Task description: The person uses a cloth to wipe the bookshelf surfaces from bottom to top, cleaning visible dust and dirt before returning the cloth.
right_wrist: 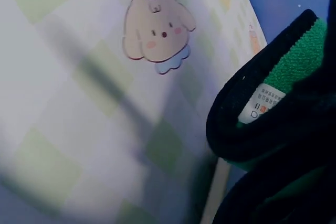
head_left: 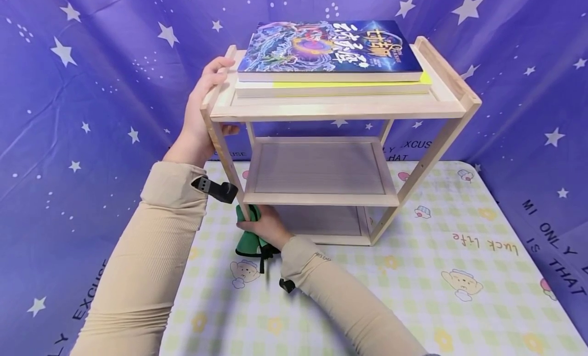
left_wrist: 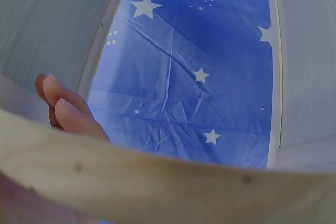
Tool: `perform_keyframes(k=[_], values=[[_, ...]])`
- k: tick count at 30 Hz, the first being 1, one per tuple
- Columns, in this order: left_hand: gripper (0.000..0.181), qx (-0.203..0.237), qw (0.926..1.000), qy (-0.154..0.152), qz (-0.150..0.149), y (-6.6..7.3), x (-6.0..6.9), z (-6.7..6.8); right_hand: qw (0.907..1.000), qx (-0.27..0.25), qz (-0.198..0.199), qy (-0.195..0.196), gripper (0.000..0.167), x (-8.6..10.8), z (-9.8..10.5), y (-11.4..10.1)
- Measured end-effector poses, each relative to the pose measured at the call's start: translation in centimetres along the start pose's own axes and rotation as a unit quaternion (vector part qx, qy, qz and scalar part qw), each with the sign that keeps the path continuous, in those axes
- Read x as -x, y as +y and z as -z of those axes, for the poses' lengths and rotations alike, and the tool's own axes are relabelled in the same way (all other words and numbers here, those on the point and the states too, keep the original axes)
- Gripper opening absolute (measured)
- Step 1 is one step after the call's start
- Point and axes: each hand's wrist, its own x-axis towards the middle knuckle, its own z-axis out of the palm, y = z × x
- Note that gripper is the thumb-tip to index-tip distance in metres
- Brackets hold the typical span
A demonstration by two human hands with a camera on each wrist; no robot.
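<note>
A light wooden three-tier shelf (head_left: pixel 335 111) stands upright on the table. My left hand (head_left: pixel 199 105) grips its upper left end, with fingers over the top rail and others showing below the top tier. In the left wrist view, fingertips (left_wrist: pixel 71 111) show behind a wooden rail (left_wrist: pixel 157 182). Low at the front left leg, my right hand (head_left: pixel 268 226) holds a green terry cloth (head_left: pixel 248 242) with black edging against the leg. The right wrist view shows the cloth's fuzzy green side (right_wrist: pixel 302 56) and a white label (right_wrist: pixel 261 103); the right hand is out of that view.
Two stacked books lie on the top tier, the upper one (head_left: pixel 321 47) with a dark blue illustrated cover. A green-and-white checked tablecloth (head_left: pixel 413 305) with cartoon prints covers the table. Purple-blue star-patterned curtains (head_left: pixel 528 90) hang behind and at both sides.
</note>
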Motion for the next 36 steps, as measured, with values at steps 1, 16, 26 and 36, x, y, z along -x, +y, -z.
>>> perform_keyframes(k=[1, 16, 26, 36], values=[[0.031, 0.001, 1.0000, 0.000, 0.000, 0.0, 0.0, 0.0, 1.0000, 0.003, -0.004, -0.002, 0.082, 0.0, 0.0, 0.1], [0.030, -0.003, 1.0000, 0.002, 0.002, 0.0, 0.1, 0.0, 0.9994, 0.004, -0.018, -0.029, 0.094, 0.3, -0.5, 1.8], [0.029, 0.001, 1.0000, 0.001, 0.000, 0.0, 0.0, 0.0, 0.9983, 0.012, -0.023, -0.053, 0.088, 0.3, -0.4, 2.4], [0.030, 0.007, 1.0000, -0.003, 0.002, 0.0, 0.0, 0.0, 0.9916, 0.115, -0.016, -0.058, 0.081, 0.4, -0.1, 2.2]])
